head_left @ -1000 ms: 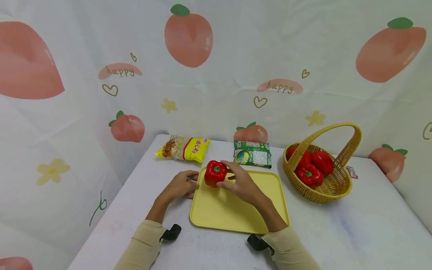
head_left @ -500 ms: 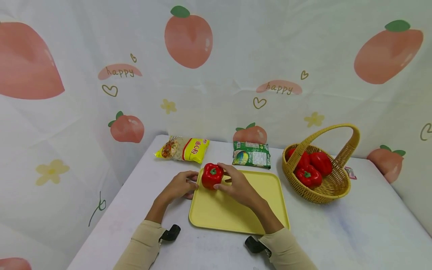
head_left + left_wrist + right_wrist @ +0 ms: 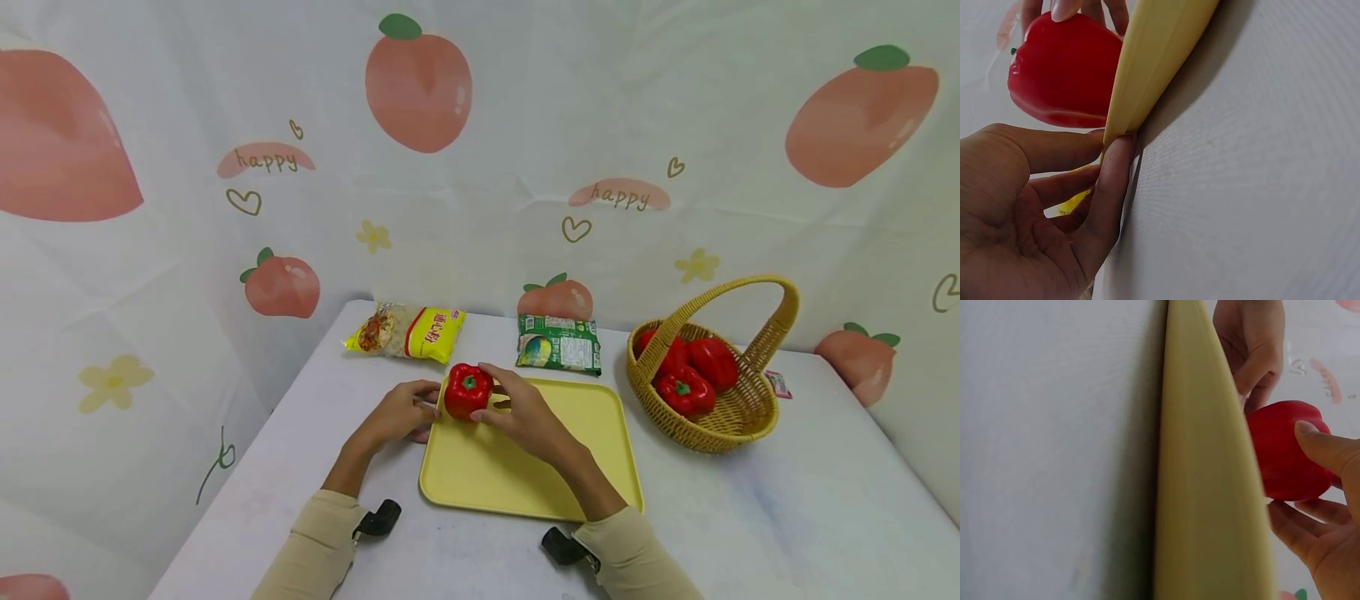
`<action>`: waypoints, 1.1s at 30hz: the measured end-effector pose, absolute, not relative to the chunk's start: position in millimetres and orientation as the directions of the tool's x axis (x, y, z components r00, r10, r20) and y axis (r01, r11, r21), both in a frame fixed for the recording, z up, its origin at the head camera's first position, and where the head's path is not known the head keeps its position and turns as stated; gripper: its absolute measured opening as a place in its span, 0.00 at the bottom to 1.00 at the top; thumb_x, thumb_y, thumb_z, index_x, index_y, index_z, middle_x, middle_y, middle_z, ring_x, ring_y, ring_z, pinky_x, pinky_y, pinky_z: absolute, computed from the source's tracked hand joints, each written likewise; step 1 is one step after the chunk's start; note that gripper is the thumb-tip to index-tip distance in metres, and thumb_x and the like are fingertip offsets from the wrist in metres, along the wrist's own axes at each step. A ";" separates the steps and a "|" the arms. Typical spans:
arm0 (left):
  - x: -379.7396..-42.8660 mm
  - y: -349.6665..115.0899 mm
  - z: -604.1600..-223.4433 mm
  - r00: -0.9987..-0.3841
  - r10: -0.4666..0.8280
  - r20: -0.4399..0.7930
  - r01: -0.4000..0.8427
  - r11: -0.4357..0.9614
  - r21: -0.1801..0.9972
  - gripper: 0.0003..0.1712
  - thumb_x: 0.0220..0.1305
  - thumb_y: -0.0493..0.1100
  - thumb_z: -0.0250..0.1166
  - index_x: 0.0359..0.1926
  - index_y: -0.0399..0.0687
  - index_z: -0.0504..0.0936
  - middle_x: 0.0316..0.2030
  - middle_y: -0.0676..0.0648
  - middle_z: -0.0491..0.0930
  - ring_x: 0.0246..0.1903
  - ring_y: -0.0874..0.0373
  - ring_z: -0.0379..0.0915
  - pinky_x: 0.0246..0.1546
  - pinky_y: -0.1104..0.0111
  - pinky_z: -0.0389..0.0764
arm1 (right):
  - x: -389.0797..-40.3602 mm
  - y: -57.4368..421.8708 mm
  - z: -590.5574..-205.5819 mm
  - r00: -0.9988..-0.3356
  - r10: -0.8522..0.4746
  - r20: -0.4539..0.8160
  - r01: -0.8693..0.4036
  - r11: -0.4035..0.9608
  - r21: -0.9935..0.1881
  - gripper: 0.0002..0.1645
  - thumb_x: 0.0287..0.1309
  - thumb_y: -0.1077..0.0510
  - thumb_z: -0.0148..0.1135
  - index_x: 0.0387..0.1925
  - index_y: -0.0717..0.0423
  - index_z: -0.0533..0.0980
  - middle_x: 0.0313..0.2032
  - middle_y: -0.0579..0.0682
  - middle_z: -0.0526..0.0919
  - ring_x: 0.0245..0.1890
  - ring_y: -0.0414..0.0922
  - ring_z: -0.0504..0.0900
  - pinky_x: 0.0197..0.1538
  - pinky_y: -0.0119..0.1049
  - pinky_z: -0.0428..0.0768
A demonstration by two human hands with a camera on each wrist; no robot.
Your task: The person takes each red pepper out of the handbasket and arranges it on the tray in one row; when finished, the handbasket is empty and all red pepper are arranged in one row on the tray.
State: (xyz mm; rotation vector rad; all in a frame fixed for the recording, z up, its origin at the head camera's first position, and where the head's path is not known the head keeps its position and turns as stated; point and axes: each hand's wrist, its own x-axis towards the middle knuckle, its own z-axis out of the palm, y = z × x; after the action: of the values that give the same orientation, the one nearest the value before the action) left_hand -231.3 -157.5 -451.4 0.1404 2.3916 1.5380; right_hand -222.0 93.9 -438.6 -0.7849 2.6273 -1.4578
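A red bell pepper (image 3: 467, 398) with a green stem sits upright at the far left corner of the yellow tray (image 3: 525, 479). My right hand (image 3: 528, 419) holds it from the right side, thumb and fingers around its body, as the right wrist view also shows. In that view the tray's rim hides the base of the pepper (image 3: 1288, 453). At the tray's left edge, my left hand (image 3: 396, 412) pinches the rim; in the left wrist view the thumb lies on top and a finger is beneath the edge.
A yellow food packet (image 3: 408, 331) and a green packet (image 3: 558, 343) lie behind the tray. To the right stands a wicker basket (image 3: 708, 437) with a tall handle, holding several red bell peppers (image 3: 686, 392). A small pink packet (image 3: 778, 384) lies beside it.
My right hand has brought the red bell pepper left and slightly down toward the tray's far left corner, its stem now turned more upward. The left hand stays on the tray's edge.
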 end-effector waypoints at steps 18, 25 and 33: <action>-230.2 -157.5 -451.5 -0.957 0.230 -0.176 -0.060 0.437 0.897 0.31 0.65 0.35 0.64 0.70 0.36 0.76 0.58 0.38 0.80 0.50 0.50 0.83 0.35 0.61 0.92 | -221.8 92.9 -437.5 -0.863 -0.459 0.209 -0.420 0.424 -0.802 0.46 0.65 0.56 0.74 0.79 0.55 0.64 0.73 0.54 0.75 0.68 0.54 0.80 0.61 0.48 0.87; -230.0 -156.9 -451.1 -0.956 0.230 -0.184 -0.070 0.430 0.900 0.31 0.65 0.35 0.64 0.70 0.35 0.76 0.58 0.38 0.80 0.49 0.51 0.83 0.35 0.61 0.92 | -222.0 92.5 -437.9 -0.865 -0.460 0.198 -0.413 0.433 -0.801 0.45 0.65 0.57 0.74 0.79 0.54 0.64 0.72 0.54 0.75 0.68 0.54 0.80 0.60 0.48 0.87; -230.0 -156.4 -450.6 -0.956 0.223 -0.193 -0.080 0.434 0.897 0.32 0.65 0.35 0.64 0.70 0.36 0.76 0.58 0.38 0.80 0.48 0.51 0.83 0.34 0.62 0.92 | -222.1 92.5 -439.3 -0.867 -0.459 0.192 -0.409 0.438 -0.801 0.45 0.66 0.56 0.73 0.79 0.53 0.64 0.73 0.53 0.75 0.68 0.54 0.79 0.61 0.48 0.87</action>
State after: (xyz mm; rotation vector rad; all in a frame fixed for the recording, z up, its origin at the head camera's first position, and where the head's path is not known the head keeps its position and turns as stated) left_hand -230.0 -156.4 -450.6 0.1229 2.4077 1.5297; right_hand -222.1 92.5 -439.3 -0.7910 2.6178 -1.4343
